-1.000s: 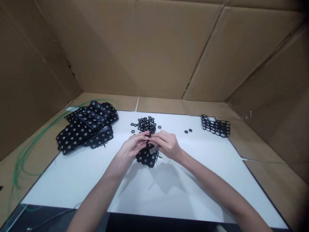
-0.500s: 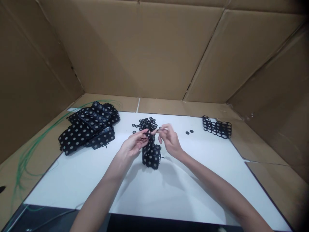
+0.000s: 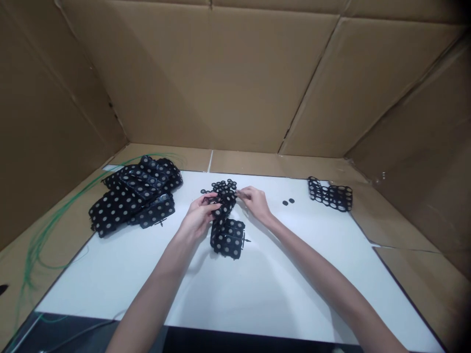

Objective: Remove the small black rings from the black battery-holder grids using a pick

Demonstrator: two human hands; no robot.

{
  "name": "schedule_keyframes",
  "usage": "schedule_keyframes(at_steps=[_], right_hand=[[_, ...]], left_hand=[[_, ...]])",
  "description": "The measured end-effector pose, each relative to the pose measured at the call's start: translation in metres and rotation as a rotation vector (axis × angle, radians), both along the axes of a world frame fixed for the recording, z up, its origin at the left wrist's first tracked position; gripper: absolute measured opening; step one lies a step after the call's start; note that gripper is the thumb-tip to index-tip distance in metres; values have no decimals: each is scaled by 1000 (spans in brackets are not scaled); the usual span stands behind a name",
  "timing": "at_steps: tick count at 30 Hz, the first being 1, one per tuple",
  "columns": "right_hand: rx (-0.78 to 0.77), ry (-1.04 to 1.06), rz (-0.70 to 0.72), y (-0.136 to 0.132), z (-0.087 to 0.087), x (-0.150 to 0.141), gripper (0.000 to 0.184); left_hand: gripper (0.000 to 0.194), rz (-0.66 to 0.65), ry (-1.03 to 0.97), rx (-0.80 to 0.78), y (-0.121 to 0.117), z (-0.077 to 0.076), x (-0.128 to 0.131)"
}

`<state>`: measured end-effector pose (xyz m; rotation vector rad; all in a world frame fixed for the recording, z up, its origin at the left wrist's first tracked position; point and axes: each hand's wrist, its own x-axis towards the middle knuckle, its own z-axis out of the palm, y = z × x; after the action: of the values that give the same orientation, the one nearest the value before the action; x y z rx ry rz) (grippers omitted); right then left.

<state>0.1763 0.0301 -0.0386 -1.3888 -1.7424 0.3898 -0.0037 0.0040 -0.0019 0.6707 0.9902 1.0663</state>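
Note:
A black sheet (image 3: 230, 240) dotted with grey round discs lies near the table's middle, its far end bent up. My left hand (image 3: 198, 215) is closed on that raised end, thumb on top and fingers beneath. My right hand (image 3: 256, 203) is pinched shut at the sheet's right edge. Something small and thin seems to be between those fingertips, too blurred to name. Just beyond the hands is a loose heap of small black rings (image 3: 222, 186) with pale centres, partly hidden by the sheet.
A stack of similar dotted sheets (image 3: 121, 208) lies on the left of the white table (image 3: 294, 274). Right of my hands are two dark discs (image 3: 288, 202) and a black sheet full of holes (image 3: 331, 196). Green strands (image 3: 40, 240) trail at far left. Cardboard walls (image 3: 235, 78) enclose the table.
The raised end of the sheet has turned, so its dotted face now shows between my hands. My right hand has come down slightly, its fingers closer together at the sheet's edge.

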Motion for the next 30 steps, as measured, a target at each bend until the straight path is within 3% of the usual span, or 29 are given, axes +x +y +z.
schedule_keyframes(at_steps=[3, 6, 8, 12, 17, 25, 30], right_hand=[[160, 14, 33, -20, 13, -5, 19], [264, -110, 292, -36, 23, -9, 22], [295, -250, 356, -40, 24, -11, 26], [434, -405, 300, -39, 16, -12, 26], [641, -417, 213, -42, 10, -16, 21], [593, -380, 178, -49, 7, -19, 17], [690, -403, 191, -50, 12, -19, 14]], left_hand=[[36, 28, 46, 38, -1, -1, 1], [35, 48, 81, 92, -3, 0, 3], [35, 48, 83, 108, -4, 0, 4], [34, 49, 63, 87, -4, -1, 5], [33, 46, -32, -21, -3, 2, 6], [33, 86, -157, -135, -5, -3, 11], [31, 110, -164, -151, -4, -3, 12]])
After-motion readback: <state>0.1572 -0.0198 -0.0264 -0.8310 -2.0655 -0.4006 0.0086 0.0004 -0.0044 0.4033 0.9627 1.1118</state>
